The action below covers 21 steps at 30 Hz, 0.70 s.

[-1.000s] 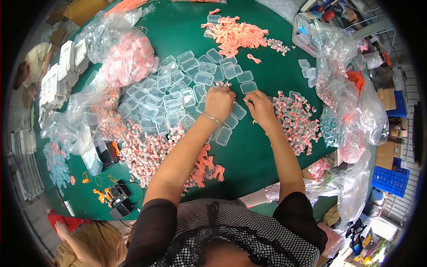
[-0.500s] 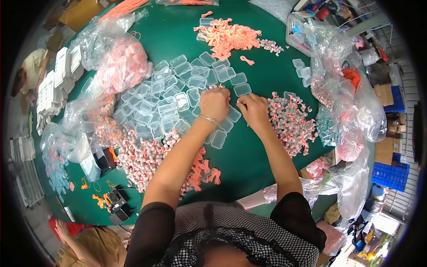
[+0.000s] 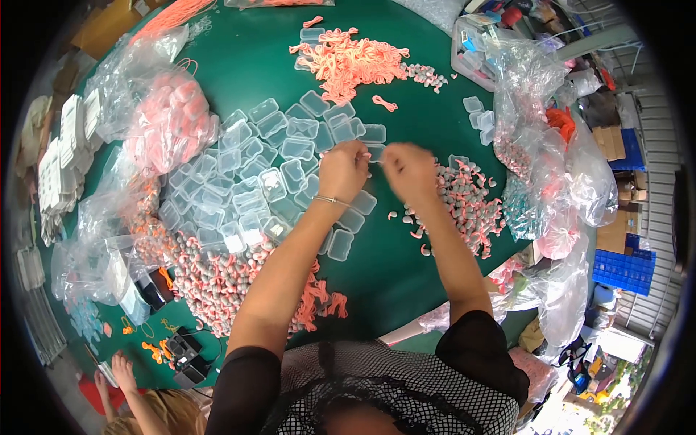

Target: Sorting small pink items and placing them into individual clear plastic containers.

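Mid-job by the look of it, with plenty lying loose

At the middle of the frame, the left hand (image 3: 345, 172) and the right hand (image 3: 407, 172) are near each other but apart. The left has its fingers curled in, and the right is blurred; anything pinched at their fingertips is too small or hidden to make out, so I cannot tell what either grips.

Small grey-and-pink pieces lie in two heaps on the green table (image 3: 384, 290): a broad left heap (image 3: 217, 279) at the lower left of centre, and a smaller right heap (image 3: 467, 206) right of centre, just beside the right hand. A few strays (image 3: 425, 249) lie along its left edge.

Judging by those heaps, the work is partway through, with much of it left; which heap is finished and which is waiting cannot be told. The peach cord bundles (image 3: 355, 61) at upper centre look already gathered into loops, and more pink cords (image 3: 315, 301) lie at lower centre, by the left forearm. Clear plastic boxes (image 3: 297, 148) spread loosely left of the hands; whether any are filled is too small to tell.
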Each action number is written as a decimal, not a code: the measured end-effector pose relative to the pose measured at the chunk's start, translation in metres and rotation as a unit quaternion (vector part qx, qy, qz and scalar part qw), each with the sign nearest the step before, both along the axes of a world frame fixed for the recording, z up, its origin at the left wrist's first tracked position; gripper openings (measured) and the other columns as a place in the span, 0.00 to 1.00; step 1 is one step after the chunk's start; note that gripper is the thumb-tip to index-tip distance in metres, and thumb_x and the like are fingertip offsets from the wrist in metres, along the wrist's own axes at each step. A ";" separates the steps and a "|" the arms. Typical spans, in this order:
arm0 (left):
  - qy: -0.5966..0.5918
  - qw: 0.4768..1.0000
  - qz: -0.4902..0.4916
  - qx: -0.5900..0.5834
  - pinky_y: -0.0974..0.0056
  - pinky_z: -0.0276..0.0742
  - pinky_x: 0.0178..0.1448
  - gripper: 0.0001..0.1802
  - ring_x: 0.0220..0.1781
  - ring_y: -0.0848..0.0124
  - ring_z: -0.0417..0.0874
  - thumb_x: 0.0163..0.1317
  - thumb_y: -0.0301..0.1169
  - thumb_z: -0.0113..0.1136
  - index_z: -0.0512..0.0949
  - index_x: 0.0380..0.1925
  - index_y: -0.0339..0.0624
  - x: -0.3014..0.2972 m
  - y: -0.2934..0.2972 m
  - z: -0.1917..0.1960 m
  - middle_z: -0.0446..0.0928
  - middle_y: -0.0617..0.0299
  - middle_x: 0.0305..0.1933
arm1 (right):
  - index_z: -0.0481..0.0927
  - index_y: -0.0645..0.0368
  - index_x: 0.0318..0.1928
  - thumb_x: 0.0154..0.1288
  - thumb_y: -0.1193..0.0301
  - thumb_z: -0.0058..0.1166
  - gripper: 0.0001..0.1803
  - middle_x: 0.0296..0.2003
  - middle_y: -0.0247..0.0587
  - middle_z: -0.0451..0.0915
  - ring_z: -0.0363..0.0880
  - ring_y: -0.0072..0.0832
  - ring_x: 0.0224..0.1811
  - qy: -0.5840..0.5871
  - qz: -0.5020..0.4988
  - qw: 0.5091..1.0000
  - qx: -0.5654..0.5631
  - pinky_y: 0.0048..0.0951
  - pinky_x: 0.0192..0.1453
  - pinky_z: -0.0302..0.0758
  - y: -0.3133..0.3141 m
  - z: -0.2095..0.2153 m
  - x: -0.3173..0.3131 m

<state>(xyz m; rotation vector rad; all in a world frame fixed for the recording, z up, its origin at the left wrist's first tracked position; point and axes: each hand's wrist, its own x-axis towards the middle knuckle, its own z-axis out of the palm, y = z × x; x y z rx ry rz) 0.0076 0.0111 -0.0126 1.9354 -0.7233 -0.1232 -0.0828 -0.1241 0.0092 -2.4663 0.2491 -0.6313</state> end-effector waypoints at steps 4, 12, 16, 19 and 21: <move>0.042 0.999 -0.014 0.011 0.62 0.77 0.33 0.05 0.27 0.62 0.82 0.52 0.22 0.64 0.80 0.31 0.36 0.001 -0.002 0.008 0.80 0.52 0.30 | 0.81 0.56 0.36 0.58 0.70 0.58 0.06 0.29 0.43 0.80 0.80 0.41 0.33 -0.039 -0.200 0.979 0.001 0.42 0.40 0.76 -0.117 -0.013 0.042; 0.009 1.000 -0.020 -0.006 0.61 0.78 0.33 0.06 0.29 0.59 0.82 0.51 0.22 0.65 0.80 0.31 0.37 0.008 -0.006 -0.002 0.80 0.52 0.30 | 0.82 0.55 0.34 0.56 0.69 0.61 0.06 0.33 0.44 0.81 0.81 0.42 0.38 0.095 -0.322 0.941 -0.041 0.42 0.42 0.77 -0.181 -0.049 0.088; -0.022 0.999 -0.038 0.019 0.53 0.77 0.35 0.04 0.30 0.52 0.81 0.52 0.24 0.62 0.80 0.29 0.41 0.008 -0.004 -0.004 0.78 0.53 0.31 | 0.82 0.56 0.33 0.55 0.69 0.62 0.06 0.29 0.42 0.82 0.82 0.35 0.31 0.027 -0.258 0.965 0.036 0.35 0.37 0.78 -0.146 -0.036 0.073; -0.061 0.996 -0.030 0.066 0.53 0.77 0.34 0.04 0.30 0.53 0.81 0.51 0.26 0.63 0.80 0.29 0.42 0.007 -0.003 -0.002 0.77 0.54 0.32 | 0.83 0.56 0.35 0.56 0.71 0.63 0.06 0.28 0.38 0.83 0.82 0.27 0.28 0.020 -0.140 0.979 0.147 0.29 0.33 0.76 -0.080 -0.017 0.045; -0.090 0.992 -0.026 0.086 0.53 0.77 0.34 0.04 0.31 0.54 0.81 0.51 0.27 0.63 0.80 0.29 0.42 0.005 -0.007 0.001 0.76 0.55 0.33 | 0.83 0.57 0.35 0.56 0.74 0.62 0.05 0.29 0.37 0.82 0.81 0.27 0.28 -0.014 -0.071 0.983 0.167 0.29 0.32 0.76 -0.041 -0.012 0.023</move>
